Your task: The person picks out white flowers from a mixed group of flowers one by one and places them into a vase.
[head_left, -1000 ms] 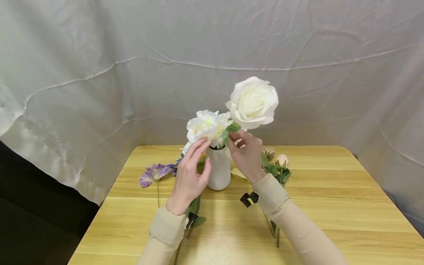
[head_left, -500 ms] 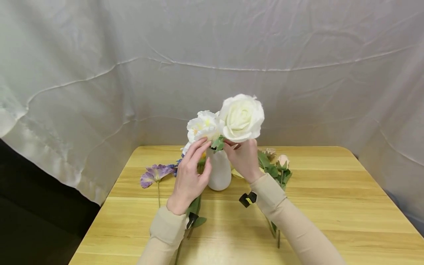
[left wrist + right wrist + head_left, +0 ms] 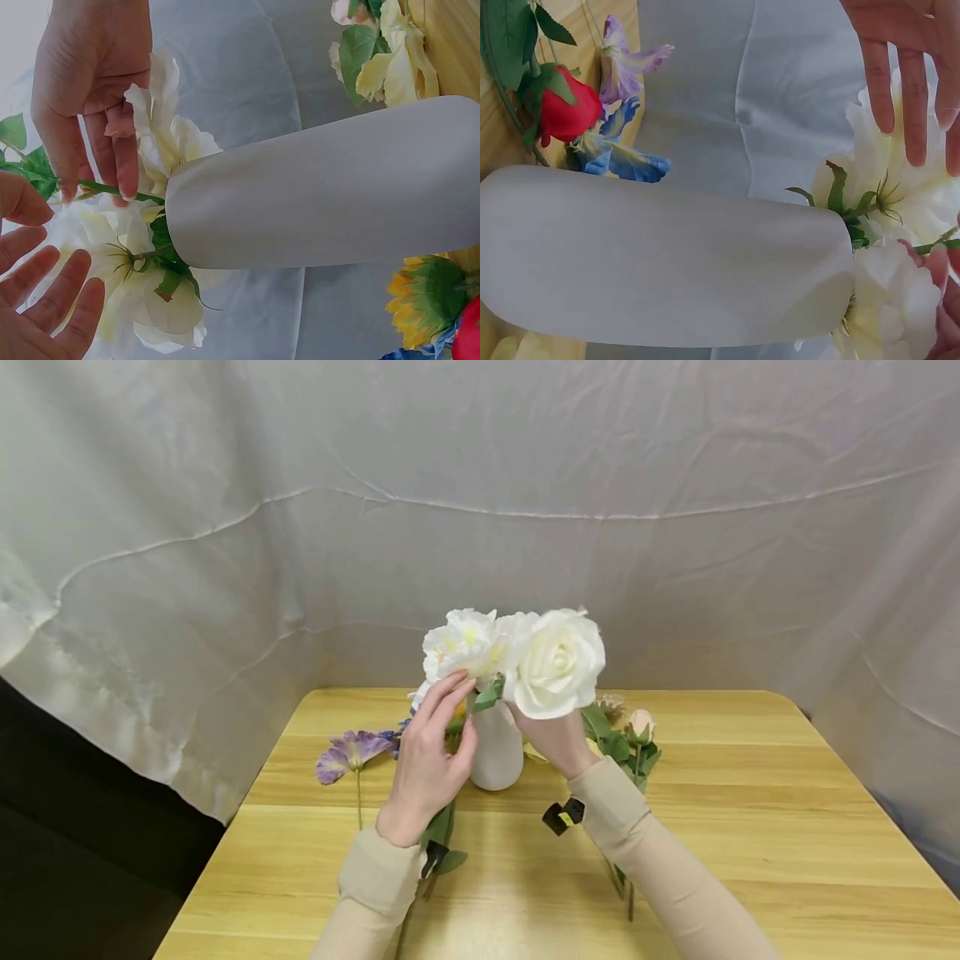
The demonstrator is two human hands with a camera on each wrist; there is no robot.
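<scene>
In the head view, a white vase stands upright near the middle of the table, holding several ruffled white flowers. My right hand, partly hidden behind a large white rose, is at the right of the vase mouth. The left wrist view has my right hand pinching the rose's green stem, which runs to the vase mouth. With fingers loosely extended, my left hand is beside the ruffled flowers on the left, its fingertips at their petals. How deep the stem reaches is hidden.
On the wooden table, a purple flower lies left of the vase. A red rose and a blue flower are near it. Pale pink roses lie right, beside a yellow flower. Grey cloth hangs behind.
My right hand has brought the white rose down from high above the vase, its bloom now level with the other white flowers. The left hand has stayed in place.
</scene>
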